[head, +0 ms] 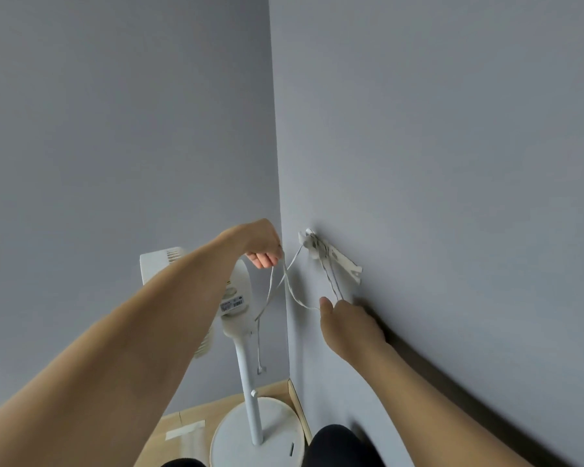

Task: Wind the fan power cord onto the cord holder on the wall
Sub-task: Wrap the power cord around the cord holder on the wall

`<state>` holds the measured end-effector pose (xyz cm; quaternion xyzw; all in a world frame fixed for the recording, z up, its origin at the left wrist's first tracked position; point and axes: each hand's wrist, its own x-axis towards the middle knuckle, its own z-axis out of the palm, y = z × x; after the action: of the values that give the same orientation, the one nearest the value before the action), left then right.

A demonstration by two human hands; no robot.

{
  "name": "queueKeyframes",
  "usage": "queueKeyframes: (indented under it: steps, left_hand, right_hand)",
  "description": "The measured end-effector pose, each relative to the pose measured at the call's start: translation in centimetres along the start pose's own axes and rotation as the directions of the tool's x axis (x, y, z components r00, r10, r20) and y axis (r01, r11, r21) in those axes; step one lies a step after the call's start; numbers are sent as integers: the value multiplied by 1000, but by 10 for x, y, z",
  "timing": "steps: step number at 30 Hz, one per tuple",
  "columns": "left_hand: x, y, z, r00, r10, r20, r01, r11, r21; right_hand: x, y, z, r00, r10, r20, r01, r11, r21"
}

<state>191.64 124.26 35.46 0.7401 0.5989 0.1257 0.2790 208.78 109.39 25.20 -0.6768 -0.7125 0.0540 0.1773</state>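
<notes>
A white cord holder (343,261) is fixed to the grey wall on the right, with a few turns of thin grey power cord (292,264) around its upper end. My left hand (263,246) is raised just left of the holder, fingers closed on the cord. From there one strand runs up to the holder and others drop away. My right hand (346,320) sits below the holder against the wall, pinching a hanging loop of cord. The cord's plug end (261,369) dangles beside the fan pole. The white pedestal fan (240,298) stands in the corner behind my left arm.
The fan's round white base (236,436) rests on a wooden floor. A flat cardboard piece (299,407) leans at the foot of the right wall. Two grey walls meet in a corner just left of the holder. My dark-clothed knees (343,446) show at the bottom.
</notes>
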Motion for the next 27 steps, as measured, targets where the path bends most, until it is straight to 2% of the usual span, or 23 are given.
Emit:
queueKeyframes:
  steps: [5,8,10,14,16,19,21,24,27]
  left_hand:
    - [30,-20,15,996,24,85,-20,999,-45]
    - [49,-28,26,996,46,82,-43,998,-39]
    - [59,-30,36,994,67,88,-65,998,-23]
    - [75,-31,55,986,120,117,-122,993,6]
    - [80,-28,60,982,144,124,-142,990,-23]
    - [82,-18,55,980,165,110,-151,980,-126]
    - [78,-8,45,982,152,111,-131,976,-176]
    - [69,2,28,981,144,130,-130,985,-113]
    - [62,8,20,984,175,35,-170,980,-107]
  right_hand:
    - [23,-2,26,979,196,-48,-189,974,122]
    - [38,-2,44,972,207,-112,-207,978,16]
    - [45,-2,56,970,223,-100,-223,975,2]
    - [62,-8,70,922,374,-101,-339,905,256]
    - [70,-10,73,913,382,-144,-340,907,248]
    - [78,-14,72,925,338,-174,-324,940,107]
    - [80,-18,70,909,368,-196,-333,924,188]
    - [84,-21,67,906,370,-207,-319,916,243]
    - [88,-23,64,902,374,-215,-299,901,315]
